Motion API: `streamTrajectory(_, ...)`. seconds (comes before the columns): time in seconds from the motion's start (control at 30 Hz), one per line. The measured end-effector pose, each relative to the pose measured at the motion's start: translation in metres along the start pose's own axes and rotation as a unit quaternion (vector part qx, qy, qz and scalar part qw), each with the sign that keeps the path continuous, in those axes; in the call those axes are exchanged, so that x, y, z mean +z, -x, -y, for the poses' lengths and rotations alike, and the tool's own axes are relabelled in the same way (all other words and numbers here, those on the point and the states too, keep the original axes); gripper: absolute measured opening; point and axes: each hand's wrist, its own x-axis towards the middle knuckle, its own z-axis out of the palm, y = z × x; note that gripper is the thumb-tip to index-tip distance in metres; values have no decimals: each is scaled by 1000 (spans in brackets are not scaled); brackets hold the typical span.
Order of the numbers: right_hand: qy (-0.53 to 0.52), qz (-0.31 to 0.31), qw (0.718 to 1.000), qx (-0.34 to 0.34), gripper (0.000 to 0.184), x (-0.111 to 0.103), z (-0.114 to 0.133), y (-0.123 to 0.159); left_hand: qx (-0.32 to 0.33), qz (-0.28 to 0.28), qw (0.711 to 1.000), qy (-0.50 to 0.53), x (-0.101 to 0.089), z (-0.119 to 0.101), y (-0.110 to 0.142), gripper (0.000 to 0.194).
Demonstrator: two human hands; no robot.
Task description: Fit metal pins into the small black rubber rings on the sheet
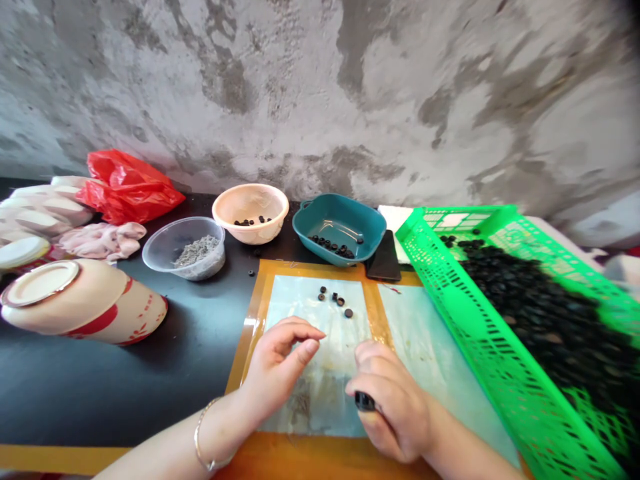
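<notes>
My left hand (280,363) hovers over a pale work mat (325,313), its fingers curled with thumb and fingertips near each other; what they pinch, if anything, is too small to make out. My right hand (387,400) rests on the mat's near edge, closed round a small black tool (364,401) whose tip shows under the fingers. Several small black ring parts (334,299) lie on the mat beyond both hands.
A green slotted crate (450,313) of black parts slopes along the right. At the back stand a teal dish (345,220) and a pink bowl (250,200) with black parts, and a clear tub (165,250). A phone (384,263), tipped bowl (85,303) and red bag (125,183) lie around.
</notes>
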Motion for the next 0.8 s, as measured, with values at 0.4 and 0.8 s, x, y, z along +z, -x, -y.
streamTrajectory(0.4,28,18,999,-29,32,3,-3,2,-2,8,1000,-12,0,-3,0,17)
streamTrajectory(0.8,16,8,1000,-8,31,2,-6,4,-10,20,999,-23,1,-4,0,14)
